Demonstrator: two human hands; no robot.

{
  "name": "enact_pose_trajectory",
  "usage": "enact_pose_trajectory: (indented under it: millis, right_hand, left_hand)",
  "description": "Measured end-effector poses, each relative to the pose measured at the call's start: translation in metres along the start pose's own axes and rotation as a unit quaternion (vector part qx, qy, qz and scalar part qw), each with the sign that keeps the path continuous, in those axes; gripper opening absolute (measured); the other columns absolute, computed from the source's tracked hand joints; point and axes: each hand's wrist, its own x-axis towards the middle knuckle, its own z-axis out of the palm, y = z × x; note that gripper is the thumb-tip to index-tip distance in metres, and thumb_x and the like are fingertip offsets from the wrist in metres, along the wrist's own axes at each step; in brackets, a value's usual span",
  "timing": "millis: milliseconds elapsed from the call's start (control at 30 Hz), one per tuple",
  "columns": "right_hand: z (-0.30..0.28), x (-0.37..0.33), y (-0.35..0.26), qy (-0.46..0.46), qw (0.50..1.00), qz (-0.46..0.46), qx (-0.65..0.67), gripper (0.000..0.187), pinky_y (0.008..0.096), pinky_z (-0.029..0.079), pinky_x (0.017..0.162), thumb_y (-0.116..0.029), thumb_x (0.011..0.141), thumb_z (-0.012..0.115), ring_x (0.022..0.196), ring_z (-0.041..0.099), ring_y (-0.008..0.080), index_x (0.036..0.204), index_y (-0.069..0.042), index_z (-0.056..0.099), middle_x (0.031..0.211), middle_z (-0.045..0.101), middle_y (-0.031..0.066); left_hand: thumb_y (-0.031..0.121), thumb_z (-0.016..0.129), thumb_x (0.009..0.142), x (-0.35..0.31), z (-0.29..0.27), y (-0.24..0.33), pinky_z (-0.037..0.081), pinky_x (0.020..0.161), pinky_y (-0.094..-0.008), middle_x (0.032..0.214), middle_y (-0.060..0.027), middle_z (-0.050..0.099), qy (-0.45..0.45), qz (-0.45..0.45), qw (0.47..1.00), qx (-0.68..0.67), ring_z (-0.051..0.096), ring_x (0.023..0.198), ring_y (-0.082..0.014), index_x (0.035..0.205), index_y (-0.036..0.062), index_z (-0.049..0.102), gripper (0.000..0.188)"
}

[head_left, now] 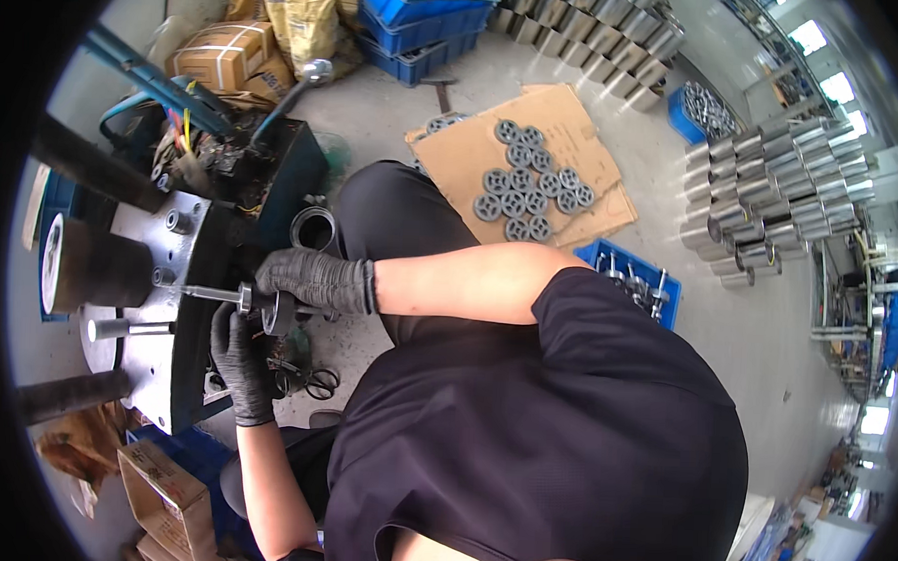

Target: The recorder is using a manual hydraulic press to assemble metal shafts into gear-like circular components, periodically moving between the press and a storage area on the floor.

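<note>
Nearest the viewer spreads the person's black shirt, both gloved hands working beyond it before a dark metal plate with thick pillars. Right hand: closed around a metal shaft, whose narrow end points toward the plate; whether the two touch, I cannot tell. Left hand: bent fingers at the shaft's round collar; how firmly they grip cannot be told. Black-handled scissors lie near the left hand. Beyond the right arm, grey spoked wheels rest on flattened cardboard, and a blue crate holds further metal parts. Farther off, shiny cylinders stand in stacked rows.
</note>
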Motion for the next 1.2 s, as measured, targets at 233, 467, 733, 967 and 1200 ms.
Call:
enact_pose_trajectory:
  millis: [233,467,733,967,1200]
  right_hand:
    - [-0.156,-0.088,-0.165,0.086,0.966,0.193,0.152,0.039,0.0194,0.054,0.062,-0.029,0.103,0.059,0.083,0.069,0.0098,0.131,-0.001,0.065,0.107,0.071,0.0089]
    - [-0.313,-0.242,-0.196,0.274,0.787,0.385,-0.396,0.050,0.0301,0.060,0.076,-0.025,0.096,0.066,0.086,0.076,0.0163,0.136,0.004,0.059,0.099,0.076,0.0165]
    - [-0.387,-0.436,-0.166,0.201,0.563,0.599,-0.533,0.045,0.0424,0.055,0.097,-0.036,0.090,0.067,0.107,0.073,0.0349,0.128,-0.012,0.071,0.109,0.076,0.0200]
    - [-0.392,-0.508,-0.127,0.224,0.566,0.575,-0.547,0.031,0.0435,0.055,0.096,-0.027,0.091,0.070,0.111,0.072,0.0344,0.117,-0.012,0.076,0.112,0.077,0.0157]
    - [-0.372,-0.485,-0.091,0.182,0.619,0.529,-0.551,0.017,0.0464,0.053,0.095,-0.021,0.092,0.065,0.104,0.069,0.0408,0.103,-0.013,0.076,0.115,0.073,0.0170]
  left_hand:
    - [0.025,0.061,0.107,0.018,-0.016,-0.029,0.060,0.088,-0.0329,0.123,-0.0111,0.070,0.004,0.021,1.000,0.007,0.071,0.103,-0.0199,0.137,0.0022,0.061,0.038]
    - [0.023,0.063,0.105,0.033,-0.023,-0.058,0.059,0.092,-0.0333,0.121,-0.0094,0.070,-0.005,0.012,0.997,0.070,0.069,0.106,-0.0180,0.135,0.0020,0.063,0.037]
    - [0.015,0.064,0.104,0.031,-0.003,-0.073,0.054,0.093,-0.0302,0.117,-0.0042,0.069,-0.067,0.030,0.983,0.168,0.064,0.104,-0.0134,0.127,0.0031,0.067,0.027]
    - [0.010,0.065,0.102,0.032,-0.003,-0.089,0.050,0.095,-0.0287,0.114,-0.0041,0.068,-0.107,0.026,0.967,0.230,0.061,0.102,-0.0137,0.126,0.0016,0.066,0.025]
    - [0.006,0.063,0.102,0.024,0.002,-0.084,0.050,0.097,-0.0303,0.111,-0.0075,0.070,-0.157,0.004,0.950,0.271,0.063,0.103,-0.0154,0.126,-0.0003,0.066,0.024]
